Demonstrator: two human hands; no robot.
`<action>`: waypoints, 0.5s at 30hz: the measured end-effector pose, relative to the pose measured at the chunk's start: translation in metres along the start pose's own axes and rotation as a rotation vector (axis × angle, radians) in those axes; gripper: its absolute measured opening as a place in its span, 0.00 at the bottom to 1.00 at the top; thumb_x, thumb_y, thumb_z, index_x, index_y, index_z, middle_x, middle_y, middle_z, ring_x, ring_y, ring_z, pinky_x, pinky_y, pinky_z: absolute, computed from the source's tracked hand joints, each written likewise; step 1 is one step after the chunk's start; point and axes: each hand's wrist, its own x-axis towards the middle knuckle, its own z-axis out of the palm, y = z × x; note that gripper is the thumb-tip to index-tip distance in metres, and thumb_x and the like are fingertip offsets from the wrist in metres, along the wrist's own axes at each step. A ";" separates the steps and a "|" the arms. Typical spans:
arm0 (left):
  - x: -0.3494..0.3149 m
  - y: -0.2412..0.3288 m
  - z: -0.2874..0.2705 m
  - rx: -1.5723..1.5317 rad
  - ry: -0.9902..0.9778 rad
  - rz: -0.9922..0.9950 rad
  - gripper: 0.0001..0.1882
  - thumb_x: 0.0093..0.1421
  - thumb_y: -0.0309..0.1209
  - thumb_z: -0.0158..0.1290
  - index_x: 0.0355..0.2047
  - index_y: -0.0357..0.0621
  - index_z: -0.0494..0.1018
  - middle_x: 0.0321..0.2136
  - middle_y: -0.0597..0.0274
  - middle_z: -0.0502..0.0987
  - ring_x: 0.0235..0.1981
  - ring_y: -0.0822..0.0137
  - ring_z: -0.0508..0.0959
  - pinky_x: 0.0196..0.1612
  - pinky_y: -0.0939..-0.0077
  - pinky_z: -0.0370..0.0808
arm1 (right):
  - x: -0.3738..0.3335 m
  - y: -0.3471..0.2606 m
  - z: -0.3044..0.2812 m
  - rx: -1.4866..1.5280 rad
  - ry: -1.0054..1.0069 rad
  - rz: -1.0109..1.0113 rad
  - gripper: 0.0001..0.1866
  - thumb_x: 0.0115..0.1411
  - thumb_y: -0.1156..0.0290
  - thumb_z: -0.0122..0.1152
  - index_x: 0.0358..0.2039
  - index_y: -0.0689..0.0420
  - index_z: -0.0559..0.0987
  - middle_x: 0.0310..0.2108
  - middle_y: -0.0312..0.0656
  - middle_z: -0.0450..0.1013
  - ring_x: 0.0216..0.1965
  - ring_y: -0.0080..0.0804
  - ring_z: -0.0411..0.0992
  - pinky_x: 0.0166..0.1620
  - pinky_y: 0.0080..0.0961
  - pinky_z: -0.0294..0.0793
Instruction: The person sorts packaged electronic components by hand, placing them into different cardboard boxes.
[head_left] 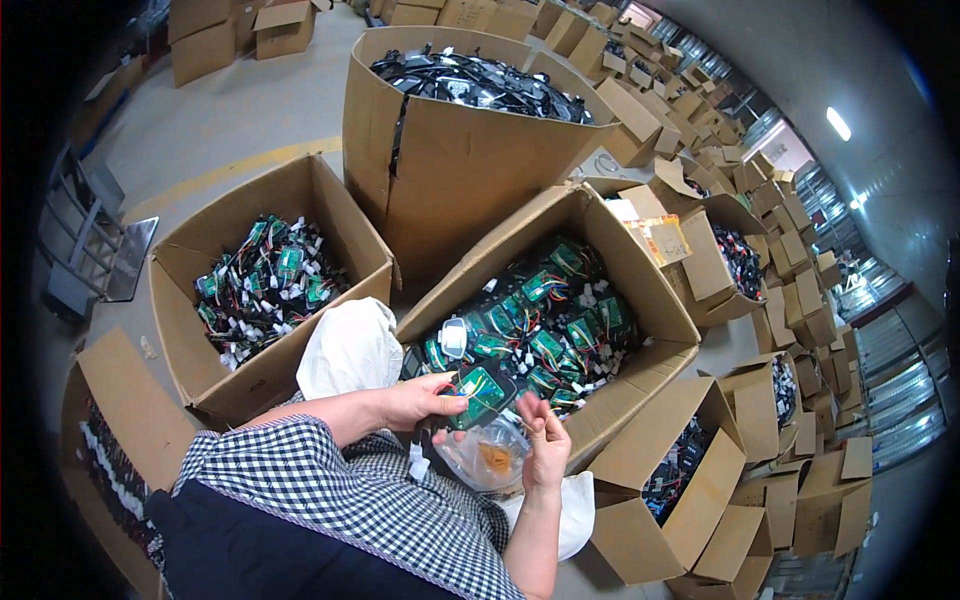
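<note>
My left hand (430, 402) grips a green circuit board (480, 388) in a dark housing, with thin coloured wires running over it. Just right of the board is my right hand (544, 440), its fingers curled in toward the thumb; whatever lies between them is too small to make out. Below both hands, a clear plastic container (487, 455) with something orange-brown inside rests at my lap. A white connector (418, 462) hangs beneath the left hand. Directly ahead, a cardboard box (640, 405) holds several similar green boards with wires and white plugs, plus a white-rimmed part (454, 338).
Another carton (175, 300) of wired boards stands to the left. Behind rises a tall carton (470, 150) heaped with black parts. Open boxes (665, 540) crowd the right side. A metal trolley (90, 240) stands at far left, and a flapped box (125, 410) is at lower left.
</note>
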 end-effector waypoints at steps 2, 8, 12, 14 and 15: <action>0.001 0.002 -0.006 0.079 0.065 -0.258 0.19 0.62 0.36 0.49 0.49 0.43 0.60 0.30 0.62 0.72 0.25 0.74 0.75 0.20 0.85 0.71 | 0.004 -0.019 0.018 -0.428 -0.131 -0.242 0.33 0.51 0.62 0.65 0.54 0.65 0.67 0.53 0.49 0.66 0.56 0.40 0.64 0.58 0.33 0.59; 0.013 0.013 -0.028 0.822 -0.031 -0.448 0.25 0.61 0.33 0.50 0.54 0.44 0.53 0.30 0.66 0.70 0.23 0.78 0.73 0.21 0.84 0.70 | 0.040 -0.024 0.025 -1.146 -0.721 -0.510 0.16 0.44 0.66 0.68 0.34 0.56 0.79 0.36 0.41 0.76 0.34 0.36 0.76 0.39 0.32 0.74; -0.022 0.088 -0.054 0.879 0.685 -0.266 0.27 0.57 0.35 0.53 0.53 0.42 0.56 0.33 0.61 0.72 0.32 0.70 0.77 0.29 0.78 0.74 | 0.048 0.008 -0.038 -0.345 0.270 -0.058 0.12 0.57 0.75 0.58 0.41 0.66 0.75 0.34 0.44 0.75 0.29 0.24 0.73 0.35 0.19 0.73; -0.056 0.096 -0.110 1.155 1.098 -0.037 0.28 0.56 0.36 0.54 0.54 0.42 0.56 0.39 0.55 0.70 0.42 0.67 0.74 0.39 0.75 0.72 | 0.055 0.022 -0.078 -0.313 0.380 0.042 0.13 0.60 0.75 0.54 0.44 0.66 0.72 0.33 0.44 0.75 0.27 0.22 0.72 0.34 0.18 0.73; -0.075 0.093 -0.140 1.679 1.275 0.078 0.28 0.56 0.35 0.54 0.54 0.42 0.57 0.43 0.54 0.68 0.44 0.67 0.71 0.43 0.74 0.70 | 0.059 0.036 -0.098 -0.336 0.331 0.108 0.14 0.60 0.74 0.54 0.45 0.66 0.72 0.33 0.44 0.75 0.27 0.23 0.73 0.33 0.17 0.72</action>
